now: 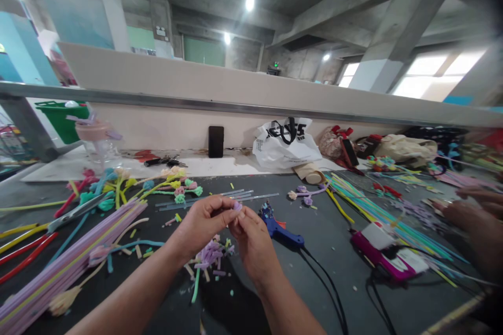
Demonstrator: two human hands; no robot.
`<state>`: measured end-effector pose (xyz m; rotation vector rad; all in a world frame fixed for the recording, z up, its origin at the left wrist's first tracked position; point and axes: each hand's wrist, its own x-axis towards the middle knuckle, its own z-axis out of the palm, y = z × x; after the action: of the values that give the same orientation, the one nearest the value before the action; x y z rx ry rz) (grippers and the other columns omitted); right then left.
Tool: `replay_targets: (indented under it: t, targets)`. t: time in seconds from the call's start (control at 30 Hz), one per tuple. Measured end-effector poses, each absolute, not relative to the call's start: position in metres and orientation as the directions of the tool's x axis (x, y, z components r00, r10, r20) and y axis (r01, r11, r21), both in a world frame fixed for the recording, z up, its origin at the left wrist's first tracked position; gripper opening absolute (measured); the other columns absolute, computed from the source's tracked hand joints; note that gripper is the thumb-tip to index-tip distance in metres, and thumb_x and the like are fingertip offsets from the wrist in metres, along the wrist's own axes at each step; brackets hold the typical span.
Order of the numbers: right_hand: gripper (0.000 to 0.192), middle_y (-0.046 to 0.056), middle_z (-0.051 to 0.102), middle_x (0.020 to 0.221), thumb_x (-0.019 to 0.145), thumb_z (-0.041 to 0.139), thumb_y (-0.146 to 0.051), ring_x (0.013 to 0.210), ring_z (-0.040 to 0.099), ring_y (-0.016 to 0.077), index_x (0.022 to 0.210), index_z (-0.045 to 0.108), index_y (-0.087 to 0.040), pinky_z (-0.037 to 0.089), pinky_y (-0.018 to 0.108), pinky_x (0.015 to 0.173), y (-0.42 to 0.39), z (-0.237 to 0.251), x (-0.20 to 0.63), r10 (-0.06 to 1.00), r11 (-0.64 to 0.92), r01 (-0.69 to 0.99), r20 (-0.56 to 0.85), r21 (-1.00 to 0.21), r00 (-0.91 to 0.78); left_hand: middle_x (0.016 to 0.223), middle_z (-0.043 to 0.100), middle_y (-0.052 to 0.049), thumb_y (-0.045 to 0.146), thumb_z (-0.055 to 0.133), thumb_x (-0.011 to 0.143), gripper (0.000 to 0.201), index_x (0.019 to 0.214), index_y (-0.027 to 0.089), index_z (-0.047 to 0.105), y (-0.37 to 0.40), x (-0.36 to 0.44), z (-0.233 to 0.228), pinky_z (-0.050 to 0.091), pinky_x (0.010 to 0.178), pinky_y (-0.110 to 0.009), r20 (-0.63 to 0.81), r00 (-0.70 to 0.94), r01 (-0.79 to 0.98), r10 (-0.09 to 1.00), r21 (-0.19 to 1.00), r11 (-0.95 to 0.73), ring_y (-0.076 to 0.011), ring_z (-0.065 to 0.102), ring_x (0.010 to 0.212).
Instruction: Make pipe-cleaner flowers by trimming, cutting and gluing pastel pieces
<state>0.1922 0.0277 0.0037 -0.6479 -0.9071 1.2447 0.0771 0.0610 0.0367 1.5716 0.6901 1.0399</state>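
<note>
My left hand (210, 220) and my right hand (251, 238) meet over the dark table, fingertips pinched together. Between them is a small purple fuzzy piece (237, 206), which looks like bent pipe cleaner; the fingers cover most of it. Below the hands lies a pile of short purple pipe cleaner pieces (210, 254). Just right of my right hand rests a blue glue gun (285, 233) with a black cord. Behind the hands, clear glue sticks (251, 196) lie flat on the table.
At the left lie a bundle of purple pipe cleaners (78, 261), scissors (78, 212) and pipe cleaner flowers (184, 188). A phone (216, 142) and a white bag (286, 144) stand at the back. Rightward are a magenta-and-white device (389, 254) and another person's hand (467, 214).
</note>
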Motion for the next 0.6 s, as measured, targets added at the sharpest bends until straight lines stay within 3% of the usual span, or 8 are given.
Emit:
replay_targets:
  t: [0.1, 0.2, 0.37, 0.6]
  targets:
    - [0.025, -0.005, 0.032, 0.057, 0.079, 0.053, -0.03, 0.055, 0.027, 0.0107, 0.058, 0.042, -0.019, 0.029, 0.022, 0.053, 0.028, 0.001, 0.194, 0.962, 0.271, -0.381, 0.253, -0.884, 0.097, 0.072, 0.06, 0.0, 0.025, 0.061, 0.075, 0.013, 0.079, 0.014, 0.064, 0.061, 0.078, 0.033, 0.043, 0.066, -0.023, 0.278, 0.435, -0.107, 0.856, 0.96, -0.258, -0.011, 0.054, 0.068]
    - [0.022, -0.004, 0.035, 0.061, 0.083, 0.047, -0.029, 0.057, 0.031, 0.0114, 0.063, 0.046, -0.019, 0.029, 0.023, 0.053, 0.027, 0.0, 0.197, 0.942, 0.331, -0.143, 0.319, -0.933, 0.101, 0.066, 0.058, 0.002, 0.025, 0.062, 0.074, 0.011, 0.073, 0.014, 0.061, 0.061, 0.079, 0.031, 0.041, 0.062, -0.021, 0.271, 0.435, -0.142, 0.859, 0.962, -0.232, -0.0092, 0.052, 0.063]
    - [0.023, -0.002, 0.038, 0.062, 0.085, 0.043, -0.028, 0.062, 0.036, 0.0133, 0.065, 0.047, -0.02, 0.032, 0.024, 0.056, 0.026, 0.002, 0.202, 0.887, 0.422, 0.254, 0.454, -0.87, 0.08, 0.065, 0.057, 0.002, 0.026, 0.062, 0.073, 0.012, 0.072, 0.014, 0.062, 0.063, 0.079, 0.03, 0.04, 0.061, -0.021, 0.257, 0.412, -0.109, 0.874, 0.966, -0.233, -0.0093, 0.05, 0.063]
    - [0.024, -0.001, 0.047, 0.067, 0.089, 0.04, -0.031, 0.067, 0.044, 0.0138, 0.07, 0.05, -0.019, 0.036, 0.026, 0.063, 0.031, -0.004, 0.208, 0.85, 0.484, 0.407, 0.527, -0.775, -0.007, 0.069, 0.062, -0.002, 0.026, 0.061, 0.072, 0.014, 0.074, 0.013, 0.067, 0.067, 0.079, 0.031, 0.042, 0.063, -0.023, 0.254, 0.362, 0.037, 0.897, 0.957, -0.287, -0.0129, 0.053, 0.067]
